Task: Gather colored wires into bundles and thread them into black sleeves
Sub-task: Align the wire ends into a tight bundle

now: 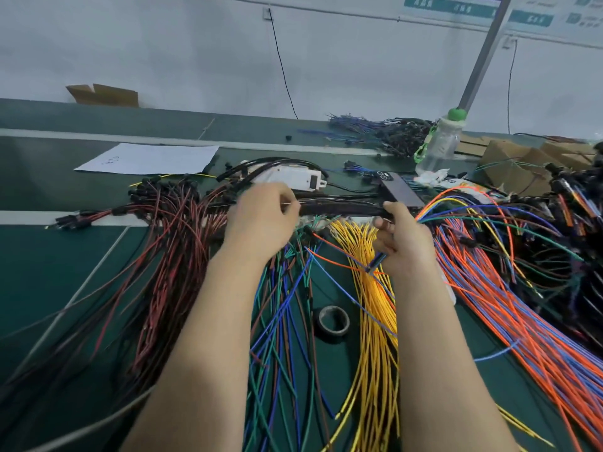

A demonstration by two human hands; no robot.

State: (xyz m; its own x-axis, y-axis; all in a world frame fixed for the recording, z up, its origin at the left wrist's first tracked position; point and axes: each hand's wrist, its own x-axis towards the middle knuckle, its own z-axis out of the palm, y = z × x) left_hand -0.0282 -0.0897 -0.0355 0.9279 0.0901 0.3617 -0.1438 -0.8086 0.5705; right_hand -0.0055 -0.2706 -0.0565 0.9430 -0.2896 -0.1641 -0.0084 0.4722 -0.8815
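Sprawling wires (372,337), green table (49,272), white wall (163,44)

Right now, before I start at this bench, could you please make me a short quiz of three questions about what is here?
1. True or false: the tape roll lies left of the yellow wires.
2. The clear bottle has a cap of which colour? A red, B green, C blue.
3. Which thing do the left hand and the right hand both hold?
Key: 1 true; 2 B; 3 the black sleeve.
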